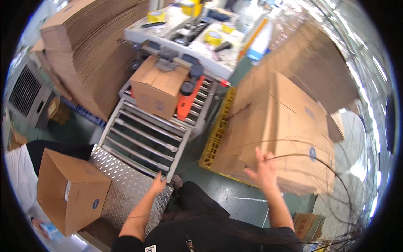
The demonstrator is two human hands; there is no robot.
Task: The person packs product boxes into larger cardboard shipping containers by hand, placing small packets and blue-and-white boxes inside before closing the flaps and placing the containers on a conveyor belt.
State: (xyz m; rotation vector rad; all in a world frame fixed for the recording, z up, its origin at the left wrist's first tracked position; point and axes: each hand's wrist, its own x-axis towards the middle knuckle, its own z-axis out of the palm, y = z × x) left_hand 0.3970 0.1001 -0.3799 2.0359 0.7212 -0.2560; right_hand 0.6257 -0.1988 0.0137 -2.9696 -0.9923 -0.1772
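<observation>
My right hand is open, fingers apart and empty, over the near edge of a stack of flattened cardboard cartons. Whether its fingertips touch the cardboard I cannot tell. My left hand hovers by the corner where the steel roller conveyor meets a diamond-plate metal surface; its fingers look stretched out, with nothing seen in them. An open-topped cardboard box is tilted at the left end of that plate. Farther along, a closed carton sits in a carton-sealing machine with orange side guides.
A yellow plastic pallet lies under the flattened cartons. Another tall cardboard stack rises at the far left. Tape rolls and tools lie on a white worktop. At the left edge, another person's hand is near a pale blue item.
</observation>
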